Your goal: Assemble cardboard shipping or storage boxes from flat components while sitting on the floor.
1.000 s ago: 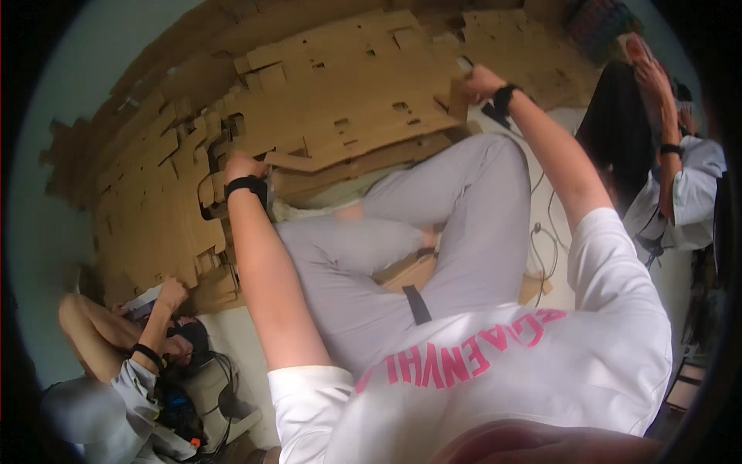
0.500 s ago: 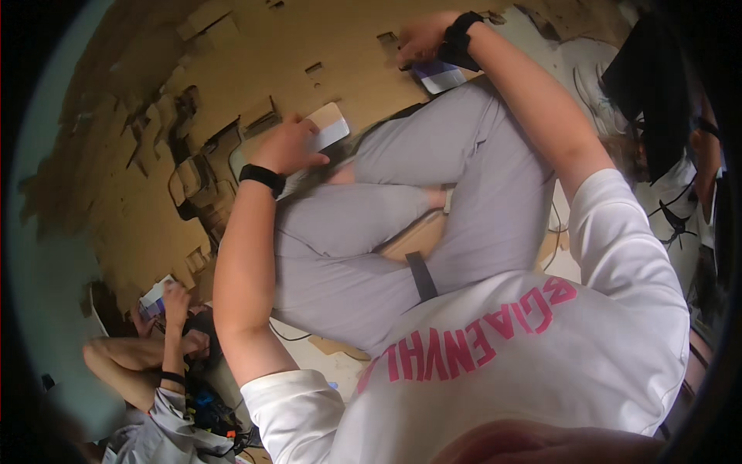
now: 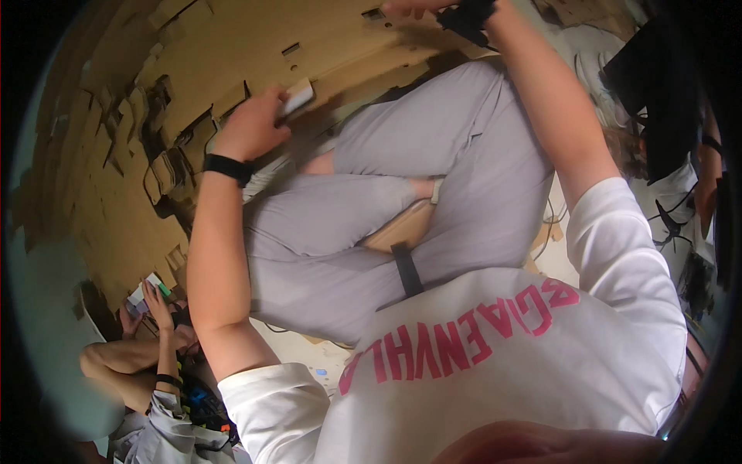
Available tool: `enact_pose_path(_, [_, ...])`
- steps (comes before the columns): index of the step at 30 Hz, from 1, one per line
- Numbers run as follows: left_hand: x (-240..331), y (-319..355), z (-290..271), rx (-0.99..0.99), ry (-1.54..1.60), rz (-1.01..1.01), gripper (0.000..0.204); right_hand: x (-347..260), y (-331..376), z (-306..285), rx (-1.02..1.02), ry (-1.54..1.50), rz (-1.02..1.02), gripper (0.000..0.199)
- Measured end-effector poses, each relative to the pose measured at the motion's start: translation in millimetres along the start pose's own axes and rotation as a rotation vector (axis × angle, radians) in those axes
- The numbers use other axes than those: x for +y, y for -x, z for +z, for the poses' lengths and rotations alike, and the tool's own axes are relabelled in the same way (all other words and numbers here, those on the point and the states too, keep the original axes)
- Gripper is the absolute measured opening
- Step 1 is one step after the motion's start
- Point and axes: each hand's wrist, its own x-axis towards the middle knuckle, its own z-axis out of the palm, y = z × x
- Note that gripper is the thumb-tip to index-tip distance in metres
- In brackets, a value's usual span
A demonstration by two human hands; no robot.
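Observation:
My left hand (image 3: 251, 126) grips a small, flat, rounded-corner white and tan rectangular piece (image 3: 298, 96) by its near end, above the cardboard. The piece is tilted and seen nearly edge-on. My right hand (image 3: 413, 6) is at the top edge of the view, mostly cut off beside the dark wristband. A few fingertips show, and whether they hold anything is hidden. Below both hands lies a large brown cardboard sheet (image 3: 340, 35) with small slots cut into it.
My crossed legs in grey trousers (image 3: 417, 116) fill the middle. At the lower left a co-worker's hands (image 3: 158, 309) hold a white, purple and green piece (image 3: 147, 294). Torn cardboard scraps (image 3: 166, 170) lie to the left. Cables and a dark cloth (image 3: 653, 100) are at the right.
My left hand has moved left and up with the flat piece, which has tilted. My right hand has risen toward the top edge, and the purple and white piece near it is out of sight.

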Motion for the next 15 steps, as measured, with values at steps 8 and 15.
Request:
enact_pose_path(8, [-35.8,1.9,-23.2,0.53,0.436,-0.132,0.074,28.9,47.2,-26.3,0.597,0.027,-0.047,0.054])
enact_pose_path(15, [-56.4,-19.0,-11.3,0.595,0.358,-0.185,0.085,-28.1,70.4,-27.3,0.768,0.003,-0.006,0.044])
